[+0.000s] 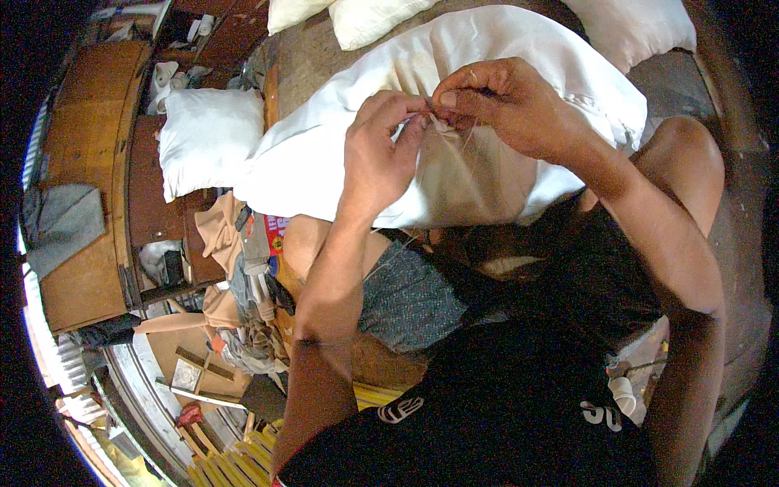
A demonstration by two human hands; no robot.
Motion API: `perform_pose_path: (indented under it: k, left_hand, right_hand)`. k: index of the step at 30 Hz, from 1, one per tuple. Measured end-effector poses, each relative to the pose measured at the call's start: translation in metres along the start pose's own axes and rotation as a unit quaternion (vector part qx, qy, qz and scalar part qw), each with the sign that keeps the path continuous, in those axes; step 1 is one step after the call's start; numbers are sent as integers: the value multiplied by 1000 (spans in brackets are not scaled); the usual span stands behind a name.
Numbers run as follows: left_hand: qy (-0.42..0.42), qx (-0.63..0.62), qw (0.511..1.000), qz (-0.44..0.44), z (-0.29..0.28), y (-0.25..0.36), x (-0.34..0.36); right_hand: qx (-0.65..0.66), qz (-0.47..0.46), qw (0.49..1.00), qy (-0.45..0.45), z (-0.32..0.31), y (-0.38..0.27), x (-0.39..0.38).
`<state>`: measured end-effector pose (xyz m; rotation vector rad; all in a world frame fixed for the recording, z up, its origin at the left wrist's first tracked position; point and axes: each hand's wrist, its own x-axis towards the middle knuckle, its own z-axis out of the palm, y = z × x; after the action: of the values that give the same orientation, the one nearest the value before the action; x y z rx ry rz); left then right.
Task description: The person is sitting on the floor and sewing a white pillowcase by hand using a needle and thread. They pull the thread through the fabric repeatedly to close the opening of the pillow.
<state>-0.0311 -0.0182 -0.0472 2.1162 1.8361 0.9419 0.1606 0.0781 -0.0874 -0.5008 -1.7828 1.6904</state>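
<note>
A large, stuffed white pillow (296, 154) lies across my lap, its far side bulging away from me. My left hand (380, 150) is closed, pinching a small gathered tuft of the pillow's white cloth between thumb and fingers. Right against it, my right hand (515, 109) is also closed, thumb pressed to the curled fingers. Whatever sits between those right fingertips is too small to make out. Fine pale strands like thread hang below the hands over the shaded cloth. The fingertips of both hands nearly touch.
A smaller white pillow (213, 134) rests at the left, and pale cushions (381, 20) lie at the far edge. Another pillow (637, 28) is at the far right. Wooden cabinets (85, 162), piled clothes (256, 341) and yellow slats (235, 463) fill the left side.
</note>
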Motion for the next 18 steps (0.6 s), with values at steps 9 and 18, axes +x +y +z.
perform_pose_path:
  k: [9,18]
  left_hand:
    - [3,-8,1000,21,-5,3,1]
    - [40,17,998,51,10,0,-3]
  right_hand:
    - [177,118,969,125,11,-14,-9]
    - [77,207,975,20,0,7,0]
